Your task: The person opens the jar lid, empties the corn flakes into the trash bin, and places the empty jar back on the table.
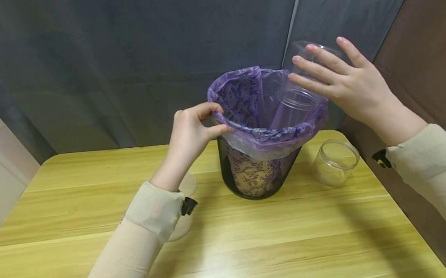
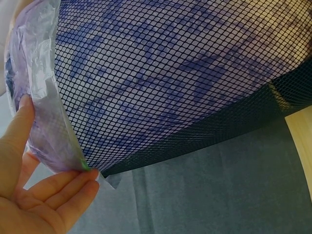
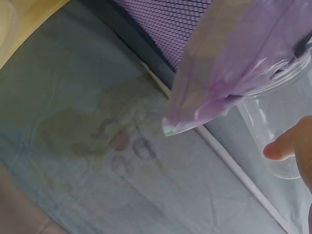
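A black mesh trash can [image 1: 258,167], lined with a purple trash bag [image 1: 264,146], stands tilted on the table. My left hand [image 1: 195,126] pinches the can's bag-covered rim at its left side; the left wrist view shows the thumb and fingers about the folded bag edge [image 2: 44,68]. At the right side, my right hand [image 1: 347,80] holds a clear plastic jar [image 3: 263,117] with widely spread fingers. The jar tilts mouth-down into the can's opening. In the right wrist view the thumb [image 3: 282,146] lies against its wall. Other fingers are outside that view.
A second clear jar [image 1: 336,163] stands on the wooden table [image 1: 259,253] right of the can, near the table's right edge. Two round translucent discs [image 1: 181,229] lie partly under my left forearm. A grey curtain [image 1: 138,66] hangs behind the table.
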A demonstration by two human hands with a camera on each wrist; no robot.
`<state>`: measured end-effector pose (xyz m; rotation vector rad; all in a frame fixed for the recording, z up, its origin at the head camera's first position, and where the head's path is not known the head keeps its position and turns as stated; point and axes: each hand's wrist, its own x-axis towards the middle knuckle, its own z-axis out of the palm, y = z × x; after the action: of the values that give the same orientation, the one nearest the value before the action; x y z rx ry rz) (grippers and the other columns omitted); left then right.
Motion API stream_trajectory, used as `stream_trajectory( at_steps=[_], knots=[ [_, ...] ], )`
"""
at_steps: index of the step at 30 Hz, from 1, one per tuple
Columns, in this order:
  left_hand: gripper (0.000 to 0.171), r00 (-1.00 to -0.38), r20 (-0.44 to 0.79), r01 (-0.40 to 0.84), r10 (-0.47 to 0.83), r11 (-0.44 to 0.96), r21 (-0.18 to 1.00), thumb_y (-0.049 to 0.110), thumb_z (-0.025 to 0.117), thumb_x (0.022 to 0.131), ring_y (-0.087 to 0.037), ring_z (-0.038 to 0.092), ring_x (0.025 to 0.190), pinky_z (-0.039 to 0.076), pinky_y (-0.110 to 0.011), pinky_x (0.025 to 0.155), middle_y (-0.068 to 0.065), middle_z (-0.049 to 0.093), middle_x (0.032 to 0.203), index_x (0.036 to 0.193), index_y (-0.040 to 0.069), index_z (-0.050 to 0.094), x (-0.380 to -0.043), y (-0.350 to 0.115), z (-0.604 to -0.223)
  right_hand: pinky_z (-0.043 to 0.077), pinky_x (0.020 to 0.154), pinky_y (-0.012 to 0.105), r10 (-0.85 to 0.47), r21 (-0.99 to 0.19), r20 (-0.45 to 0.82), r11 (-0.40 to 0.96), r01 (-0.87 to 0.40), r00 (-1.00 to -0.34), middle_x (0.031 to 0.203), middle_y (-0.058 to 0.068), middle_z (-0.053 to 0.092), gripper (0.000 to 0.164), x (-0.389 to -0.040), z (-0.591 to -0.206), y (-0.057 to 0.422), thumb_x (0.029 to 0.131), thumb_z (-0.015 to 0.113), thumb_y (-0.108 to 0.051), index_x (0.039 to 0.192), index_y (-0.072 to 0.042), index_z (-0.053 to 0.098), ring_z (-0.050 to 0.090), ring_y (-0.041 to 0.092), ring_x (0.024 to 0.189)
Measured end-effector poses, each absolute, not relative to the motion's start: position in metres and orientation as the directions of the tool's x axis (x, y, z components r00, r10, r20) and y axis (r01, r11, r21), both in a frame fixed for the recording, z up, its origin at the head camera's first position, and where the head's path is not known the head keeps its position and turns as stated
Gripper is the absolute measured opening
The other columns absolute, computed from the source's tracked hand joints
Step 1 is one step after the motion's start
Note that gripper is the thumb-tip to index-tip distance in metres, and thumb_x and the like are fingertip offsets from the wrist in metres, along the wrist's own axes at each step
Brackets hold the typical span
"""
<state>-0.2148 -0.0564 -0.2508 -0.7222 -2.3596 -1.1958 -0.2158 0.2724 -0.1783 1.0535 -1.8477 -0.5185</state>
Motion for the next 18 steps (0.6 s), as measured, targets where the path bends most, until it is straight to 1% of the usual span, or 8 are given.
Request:
stream_trajectory(
  at_steps=[5, 9, 14, 18],
  knots=[
    [0.028, -0.792, 0.55, 0.602, 0.265, 0.491, 0.63, 0.018, 0.083, 0.073, -0.014, 0.064, 0.092, 0.049, -0.035, 0.087, -0.002, 0.071, 0.095, 0.096, 0.008, 0.069, -0.215, -0.056, -0.25, 0.022, 0.11, 0.048, -0.844, 0.722, 0.498, 0.531, -0.443, -0.199, 0.151, -0.004, 0.035, 0.081, -0.215, -0.175, 0.264, 0.087, 0.047, 0.02, 0.149, -0.03, 0.031, 0.03, 0.018, 0.138],
    [0.028, -0.79, 0.552, 0.604, 0.266, 0.49, 0.628, 0.019, 0.083, 0.073, -0.013, 0.065, 0.093, 0.049, -0.033, 0.088, -0.001, 0.071, 0.095, 0.096, 0.008, 0.069, -0.214, -0.055, -0.25, 0.023, 0.11, 0.048, -0.849, 0.735, 0.492, 0.523, -0.432, -0.192, 0.151, -0.004, 0.034, 0.083, -0.213, -0.173, 0.258, 0.087, 0.048, 0.021, 0.15, -0.03, 0.029, 0.03, 0.018, 0.138],
    [0.028, -0.789, 0.554, 0.604, 0.265, 0.497, 0.623, 0.019, 0.083, 0.073, -0.013, 0.065, 0.092, 0.049, -0.033, 0.087, -0.001, 0.071, 0.094, 0.095, 0.009, 0.069, -0.214, -0.055, -0.251, 0.023, 0.11, 0.048, -0.854, 0.74, 0.478, 0.518, -0.429, -0.207, 0.152, -0.004, 0.033, 0.085, -0.211, -0.172, 0.255, 0.086, 0.051, 0.02, 0.15, -0.03, 0.027, 0.028, 0.018, 0.138],
    [0.028, -0.79, 0.553, 0.602, 0.264, 0.503, 0.62, 0.019, 0.084, 0.073, -0.014, 0.063, 0.087, 0.049, -0.032, 0.083, 0.0, 0.071, 0.093, 0.095, 0.009, 0.069, -0.214, -0.054, -0.251, 0.022, 0.11, 0.049, -0.854, 0.731, 0.466, 0.519, -0.443, -0.232, 0.152, -0.004, 0.032, 0.088, -0.21, -0.172, 0.256, 0.084, 0.051, 0.022, 0.151, -0.029, 0.025, 0.027, 0.018, 0.139]
  ],
)
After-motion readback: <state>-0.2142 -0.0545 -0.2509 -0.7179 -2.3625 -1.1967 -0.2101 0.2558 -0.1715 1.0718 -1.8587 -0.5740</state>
